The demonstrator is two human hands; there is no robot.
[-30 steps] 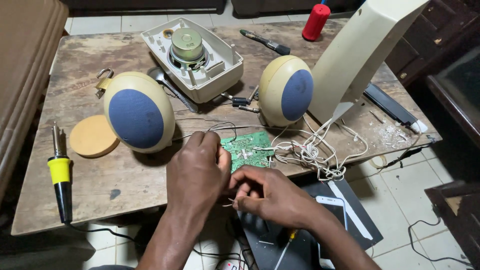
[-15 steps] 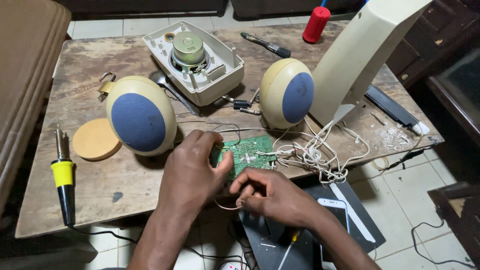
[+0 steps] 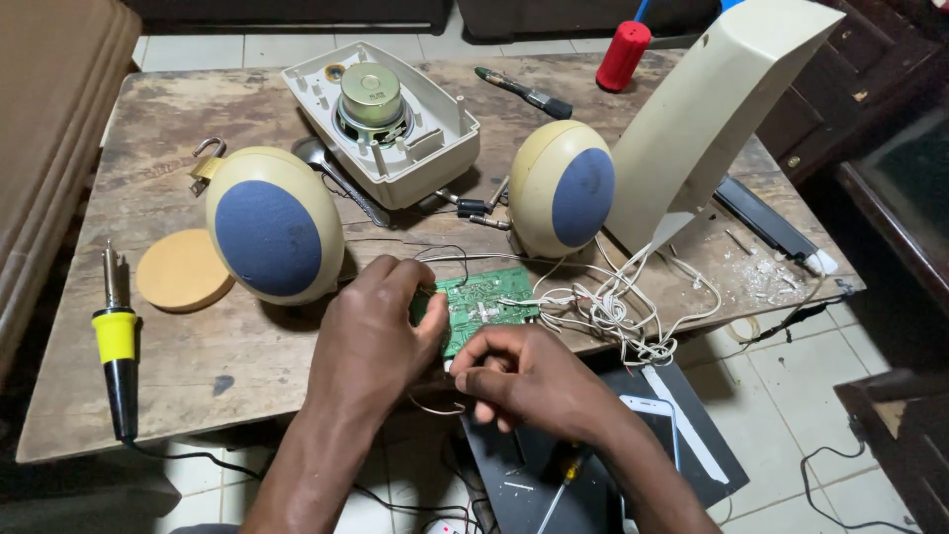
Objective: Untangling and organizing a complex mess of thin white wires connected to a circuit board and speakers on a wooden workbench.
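Observation:
A green circuit board [image 3: 486,302] lies at the front edge of the worn wooden table [image 3: 247,361]. My left hand [image 3: 378,331] grips its left end with curled fingers. My right hand [image 3: 524,381] is just below the board's front edge, fingers pinched on a thin wire [image 3: 435,407] that loops under the board. A tangle of white wires [image 3: 613,307] runs from the board to the right.
Two cream egg-shaped speakers with blue fronts [image 3: 275,225] [image 3: 561,188] flank the board. An opened speaker housing [image 3: 381,119], a tall cream shell [image 3: 717,109], a yellow-handled soldering iron [image 3: 117,341], a round tan disc [image 3: 183,269], a red cylinder [image 3: 623,54] and a screwdriver [image 3: 524,94] sit around.
Both hands stayed at the board; my left hand shifted slightly on its left end and my right hand drew the thin wire a little toward the table's front edge.

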